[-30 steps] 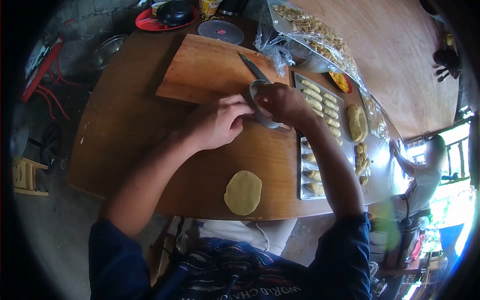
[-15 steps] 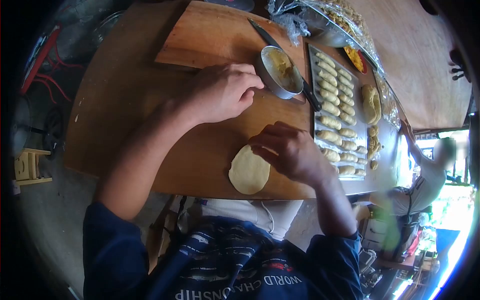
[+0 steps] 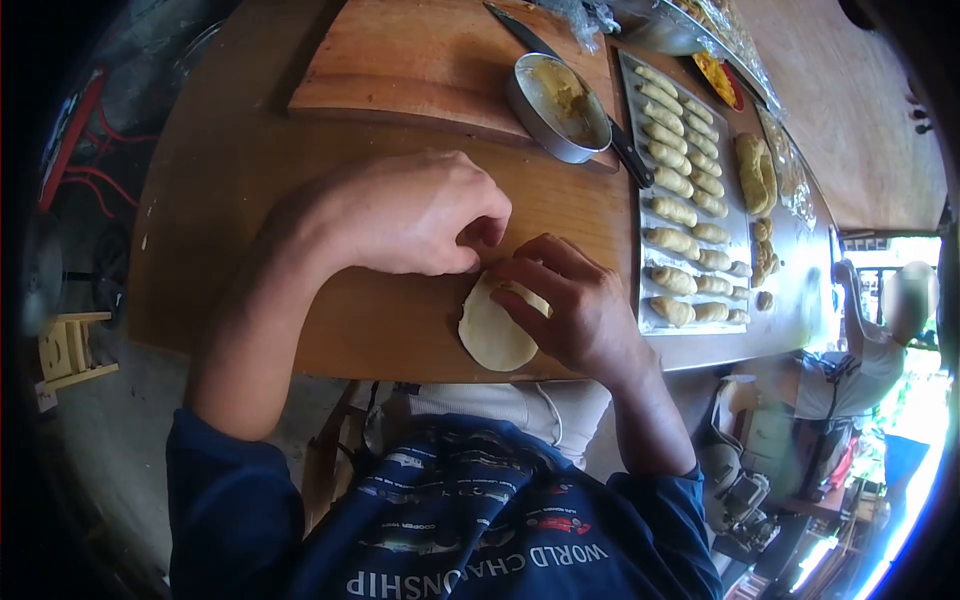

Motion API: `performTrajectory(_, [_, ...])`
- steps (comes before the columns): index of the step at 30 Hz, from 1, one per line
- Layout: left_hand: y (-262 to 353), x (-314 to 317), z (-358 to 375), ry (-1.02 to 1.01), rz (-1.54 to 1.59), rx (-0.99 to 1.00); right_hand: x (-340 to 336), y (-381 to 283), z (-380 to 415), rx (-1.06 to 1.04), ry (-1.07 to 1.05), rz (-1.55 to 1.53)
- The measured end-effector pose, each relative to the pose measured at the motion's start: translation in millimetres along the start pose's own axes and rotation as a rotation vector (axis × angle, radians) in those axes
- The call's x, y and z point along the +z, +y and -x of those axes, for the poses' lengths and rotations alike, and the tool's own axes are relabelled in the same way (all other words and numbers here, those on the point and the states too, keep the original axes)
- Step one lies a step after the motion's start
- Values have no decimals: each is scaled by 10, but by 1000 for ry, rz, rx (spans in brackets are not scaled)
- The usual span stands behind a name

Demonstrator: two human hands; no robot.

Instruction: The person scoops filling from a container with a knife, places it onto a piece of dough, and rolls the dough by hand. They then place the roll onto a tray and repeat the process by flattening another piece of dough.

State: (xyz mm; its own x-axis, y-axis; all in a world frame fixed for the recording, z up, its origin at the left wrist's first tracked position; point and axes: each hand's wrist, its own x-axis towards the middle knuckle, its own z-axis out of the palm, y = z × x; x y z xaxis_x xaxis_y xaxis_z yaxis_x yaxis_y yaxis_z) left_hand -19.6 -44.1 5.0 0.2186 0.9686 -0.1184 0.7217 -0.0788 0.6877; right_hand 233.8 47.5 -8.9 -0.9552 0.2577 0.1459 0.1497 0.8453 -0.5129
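A flat, round piece of dough point(image 3: 497, 335) lies on the wooden table near its front edge. My right hand point(image 3: 580, 305) is over the dough's right side, its fingers bent and pinched together at the far edge. My left hand point(image 3: 430, 220) reaches in from the left with curled fingers, its thumb tip close to that same edge. Whatever the left fingers may hold is hidden. Beyond the hands, an oval metal tin point(image 3: 560, 108) with yellowish-brown paste inside sits at the edge of a wooden board.
A black-handled knife point(image 3: 630, 155) lies beside the tin. To the right, a metal tray point(image 3: 738, 230) carries rows of rolled dough pieces point(image 3: 672, 210). A larger dough lump point(image 3: 755, 175) and small pieces lie past it. Another person point(image 3: 865, 370) is at the far right.
My left hand has moved from beside the tin toward me, to the dough's far edge. My right fingers have closed in on that edge. The camera view has shifted slightly.
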Motion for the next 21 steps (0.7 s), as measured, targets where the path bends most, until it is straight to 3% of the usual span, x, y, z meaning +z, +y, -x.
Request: performTrajectory(21, [90,220,-122,-56,-61,33,122,101,145,36,134,54])
